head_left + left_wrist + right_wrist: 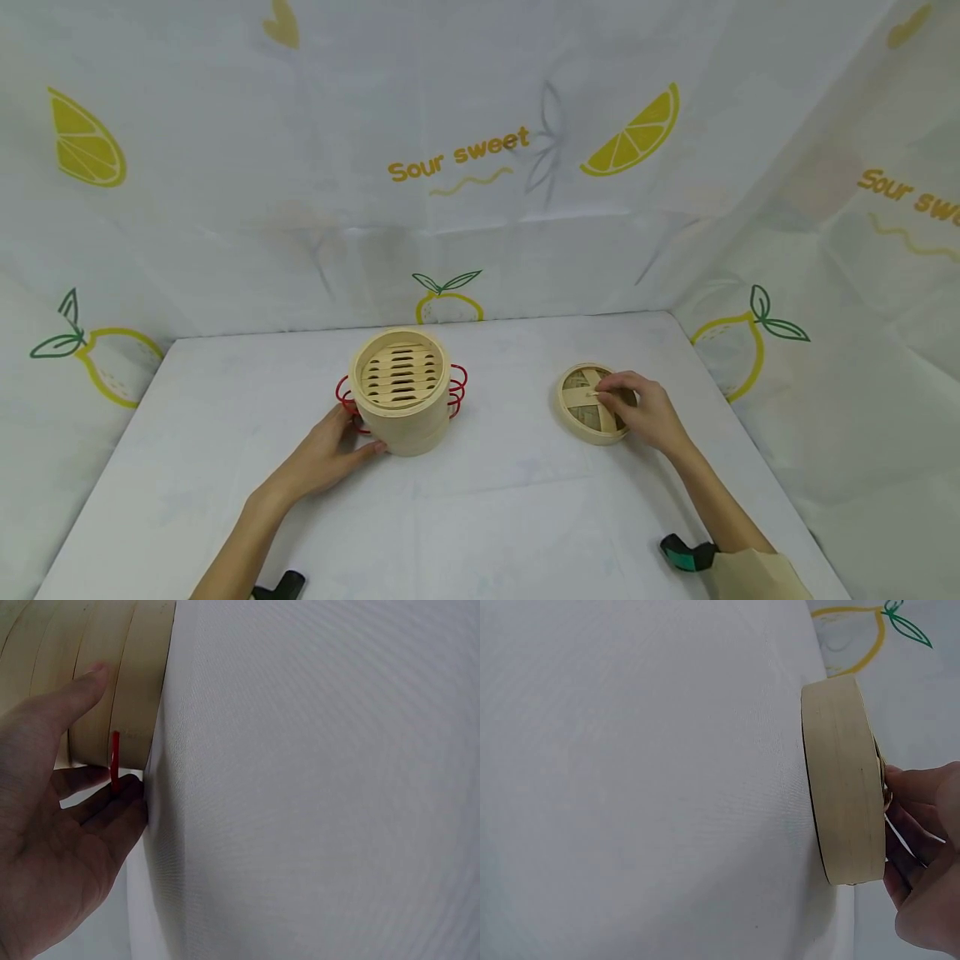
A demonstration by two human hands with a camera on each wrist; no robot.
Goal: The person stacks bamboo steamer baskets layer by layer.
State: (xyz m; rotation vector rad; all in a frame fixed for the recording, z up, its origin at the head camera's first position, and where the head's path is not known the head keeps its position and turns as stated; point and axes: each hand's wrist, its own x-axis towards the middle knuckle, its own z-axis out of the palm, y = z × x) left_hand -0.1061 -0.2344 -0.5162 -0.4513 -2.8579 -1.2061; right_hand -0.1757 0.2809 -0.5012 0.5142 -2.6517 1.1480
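Note:
A stacked bamboo steamer (416, 429) stands on the white table left of centre, its slatted top tier (400, 375) uncovered. Red looped handles (457, 387) stick out on both its sides. My left hand (322, 454) grips its lower left side; in the left wrist view the thumb (86, 690) lies along the wall and the fingers sit by a red handle (115, 761). To the right, a round bamboo lid (577, 425) rests on the table, woven side up. My right hand (647, 408) pinches the small loop at the lid's centre.
A white cloth with lemon prints hangs behind the table (495, 517) and along its sides. Black wrist devices (686, 554) are on both forearms near the front.

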